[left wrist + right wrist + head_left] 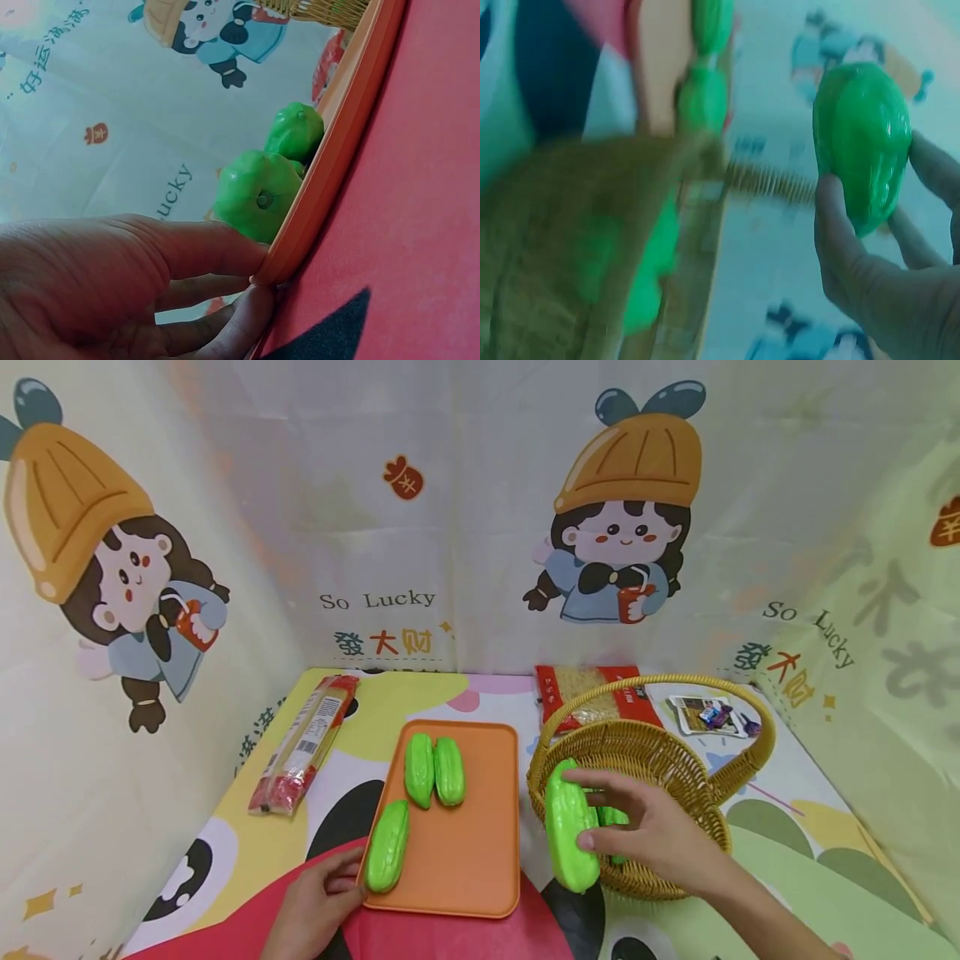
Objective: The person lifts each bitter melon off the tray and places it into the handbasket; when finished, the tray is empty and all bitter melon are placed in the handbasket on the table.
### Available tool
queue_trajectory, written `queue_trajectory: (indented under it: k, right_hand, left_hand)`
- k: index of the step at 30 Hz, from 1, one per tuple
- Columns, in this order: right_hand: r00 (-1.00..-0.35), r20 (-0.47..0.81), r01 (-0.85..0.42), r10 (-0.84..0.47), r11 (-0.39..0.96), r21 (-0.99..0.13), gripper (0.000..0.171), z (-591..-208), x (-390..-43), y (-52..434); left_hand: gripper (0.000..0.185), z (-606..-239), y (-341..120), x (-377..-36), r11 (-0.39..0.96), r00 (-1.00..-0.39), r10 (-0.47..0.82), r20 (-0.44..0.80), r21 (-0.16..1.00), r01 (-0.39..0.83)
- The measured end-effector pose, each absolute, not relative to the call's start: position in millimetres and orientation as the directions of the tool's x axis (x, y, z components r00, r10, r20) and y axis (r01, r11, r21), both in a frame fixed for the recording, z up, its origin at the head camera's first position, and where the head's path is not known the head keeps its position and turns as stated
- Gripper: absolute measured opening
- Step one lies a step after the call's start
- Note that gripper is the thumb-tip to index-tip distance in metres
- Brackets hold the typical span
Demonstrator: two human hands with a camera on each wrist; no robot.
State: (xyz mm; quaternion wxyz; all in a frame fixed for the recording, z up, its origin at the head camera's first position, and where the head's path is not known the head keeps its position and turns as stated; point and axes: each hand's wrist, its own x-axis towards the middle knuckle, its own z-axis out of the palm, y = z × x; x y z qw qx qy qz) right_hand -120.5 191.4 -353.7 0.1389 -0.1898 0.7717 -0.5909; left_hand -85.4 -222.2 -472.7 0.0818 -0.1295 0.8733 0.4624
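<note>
Holding a glossy green plastic bitter gourd (568, 839) over the near-left rim of the woven wicker basket (678, 752), right hand (648, 835) curled round it; long axis runs near-to-far. Orange plastic tray (480, 827) lies just left, carrying three like gourds (433, 770). Left hand (315, 906) pinches the tray's near-left corner. More green pieces remain inside the basket.

Fingers (225, 251) on orange tray (341, 150) edge
</note>
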Motion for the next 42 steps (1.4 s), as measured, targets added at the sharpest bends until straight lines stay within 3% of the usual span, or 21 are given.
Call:
queue_trajectory:
  k: [8,13,28,42]
  right_hand:
    - [-0.915,0.024,-0.227,-0.403,0.466,-0.855,0.058,-361.6,-148.0,274.2]
    - [-0.914,-0.009,-0.212,-0.405,0.498,-0.841,0.060,-380.2,-156.5,300.0]
    - [-0.928,-0.057,-0.175,-0.369,0.564,-0.807,0.061,-400.3,-163.1,295.4]
    - [-0.888,-0.130,-0.133,-0.441,0.515,-0.847,0.061,-412.9,-173.2,292.4]
  left_hand:
    - [0.055,-472.4,-220.8,-84.8,0.532,-0.958,-0.144,-0.246,0.797,-0.285]
    - [0.056,-471.0,-219.9,-85.6,0.540,-0.960,-0.141,-0.243,0.794,-0.280]
    - [0.057,-469.6,-221.2,-87.3,0.531,-0.962,-0.128,-0.240,0.803,-0.271]
    - [0.056,-472.0,-222.8,-87.0,0.537,-0.954,-0.138,-0.266,0.789,-0.297]
